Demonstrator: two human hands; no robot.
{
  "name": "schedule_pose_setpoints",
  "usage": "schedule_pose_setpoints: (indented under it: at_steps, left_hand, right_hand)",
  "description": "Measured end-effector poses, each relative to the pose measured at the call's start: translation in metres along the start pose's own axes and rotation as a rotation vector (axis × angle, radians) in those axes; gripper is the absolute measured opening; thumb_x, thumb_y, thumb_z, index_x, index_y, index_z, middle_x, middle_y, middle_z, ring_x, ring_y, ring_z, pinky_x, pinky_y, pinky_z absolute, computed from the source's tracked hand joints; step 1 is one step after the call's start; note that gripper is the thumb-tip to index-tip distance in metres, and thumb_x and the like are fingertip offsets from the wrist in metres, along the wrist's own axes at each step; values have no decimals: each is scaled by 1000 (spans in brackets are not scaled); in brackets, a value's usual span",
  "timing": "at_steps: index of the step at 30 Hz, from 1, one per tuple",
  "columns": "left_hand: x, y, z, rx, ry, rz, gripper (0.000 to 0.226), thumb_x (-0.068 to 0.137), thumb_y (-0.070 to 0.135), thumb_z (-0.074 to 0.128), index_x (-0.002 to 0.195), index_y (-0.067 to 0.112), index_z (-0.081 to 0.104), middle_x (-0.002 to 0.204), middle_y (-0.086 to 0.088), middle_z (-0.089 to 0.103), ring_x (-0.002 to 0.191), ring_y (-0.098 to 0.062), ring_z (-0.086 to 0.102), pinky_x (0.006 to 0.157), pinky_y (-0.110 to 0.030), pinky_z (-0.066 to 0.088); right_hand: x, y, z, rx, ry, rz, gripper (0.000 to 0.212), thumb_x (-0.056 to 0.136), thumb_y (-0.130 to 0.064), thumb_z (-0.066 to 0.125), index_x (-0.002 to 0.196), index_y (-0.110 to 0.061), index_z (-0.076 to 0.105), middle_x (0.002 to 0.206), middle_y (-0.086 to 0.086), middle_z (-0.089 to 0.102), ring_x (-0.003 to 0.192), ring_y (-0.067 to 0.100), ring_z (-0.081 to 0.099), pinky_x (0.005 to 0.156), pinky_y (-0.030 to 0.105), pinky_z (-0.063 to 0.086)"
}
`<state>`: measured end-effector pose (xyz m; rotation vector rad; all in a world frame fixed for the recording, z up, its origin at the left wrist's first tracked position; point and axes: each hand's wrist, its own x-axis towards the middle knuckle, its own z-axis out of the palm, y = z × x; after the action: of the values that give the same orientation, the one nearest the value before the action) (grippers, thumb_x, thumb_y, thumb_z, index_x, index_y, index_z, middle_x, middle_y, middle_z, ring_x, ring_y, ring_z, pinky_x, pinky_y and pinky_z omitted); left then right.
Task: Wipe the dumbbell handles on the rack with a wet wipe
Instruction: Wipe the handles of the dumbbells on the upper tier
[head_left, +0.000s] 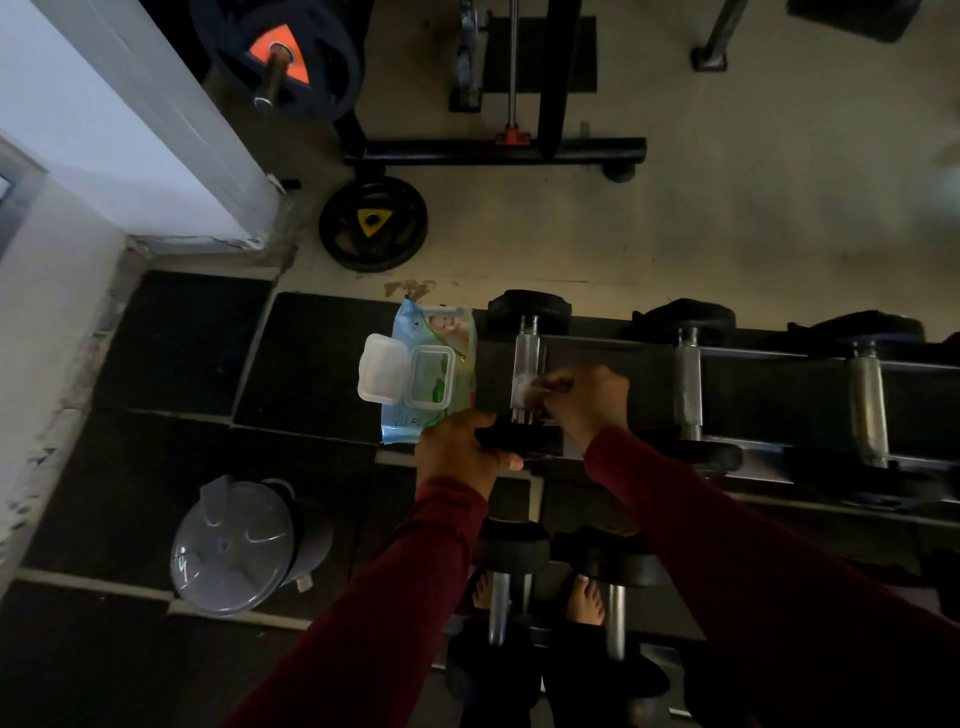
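Note:
The leftmost dumbbell (528, 349) lies on the top tier of the dark rack (779, 358), its chrome handle pointing away from me. My right hand (587, 395) pinches a crumpled white wet wipe (525, 388) against the near part of that handle. My left hand (457, 452) grips the dumbbell's near black head (519, 437). A blue-green pack of wipes (436, 364) lies at the rack's left end with its white lid flipped open. Two more dumbbells (688, 379) (866, 400) rest further right on the same tier.
Lower-tier dumbbells (498, 608) sit below my arms, with my bare feet behind them. A grey lidded bin (234, 545) stands on the floor mats at left. A weight plate (373, 223) leans near a black machine base (498, 150). A white wall corner fills the upper left.

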<state>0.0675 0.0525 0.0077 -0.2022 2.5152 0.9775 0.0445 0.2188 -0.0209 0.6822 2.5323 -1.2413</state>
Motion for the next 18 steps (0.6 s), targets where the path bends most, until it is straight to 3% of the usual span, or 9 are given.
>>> schedule_pose_setpoints:
  at_steps: [2, 5, 8, 11, 14, 18]
  left_hand:
    - [1, 0, -1, 10, 10, 9, 64, 56, 31, 92, 115, 28, 67, 122, 6, 65, 115, -13, 58, 104, -34, 47]
    - [2, 0, -1, 40, 13, 27, 65, 56, 33, 92, 116, 28, 68, 123, 4, 65, 116, -15, 58, 104, -35, 47]
    - [1, 0, -2, 11, 5, 24, 65, 58, 30, 92, 117, 26, 67, 121, 4, 66, 113, -13, 59, 103, -33, 47]
    - [1, 0, -4, 2, 2, 33, 63, 59, 27, 92, 117, 24, 67, 120, 4, 66, 110, -12, 59, 102, -32, 48]
    - [1, 1, -5, 19, -34, 23, 62, 63, 28, 89, 120, 25, 65, 123, 5, 64, 113, -12, 58, 104, -33, 46]
    - [2, 1, -5, 30, -55, 4, 62, 65, 28, 88, 122, 27, 63, 126, 6, 62, 116, -12, 56, 106, -35, 44]
  right_hand:
    - [6, -9, 2, 101, 146, -10, 5, 85, -28, 75, 89, -26, 72, 80, -19, 66, 72, -9, 62, 65, 5, 46]
    - [25, -24, 3, 165, 261, 5, 13, 82, -30, 78, 91, -22, 75, 79, -14, 71, 69, -8, 63, 59, -1, 40]
    - [43, -34, -2, 227, 289, 51, 18, 77, -33, 82, 89, -20, 77, 79, -9, 73, 73, 0, 67, 69, 11, 50]
    - [39, -33, -5, 201, 249, 7, 15, 80, -31, 80, 88, -20, 75, 76, -11, 69, 71, -4, 63, 67, 11, 49]
    - [20, -15, 1, 63, 104, -101, 11, 87, -29, 72, 97, -24, 73, 93, -11, 71, 80, -4, 65, 75, 14, 52]
    - [11, -3, 4, -179, -35, -293, 8, 94, -23, 63, 93, -26, 71, 102, -9, 69, 88, -2, 66, 83, 23, 57]
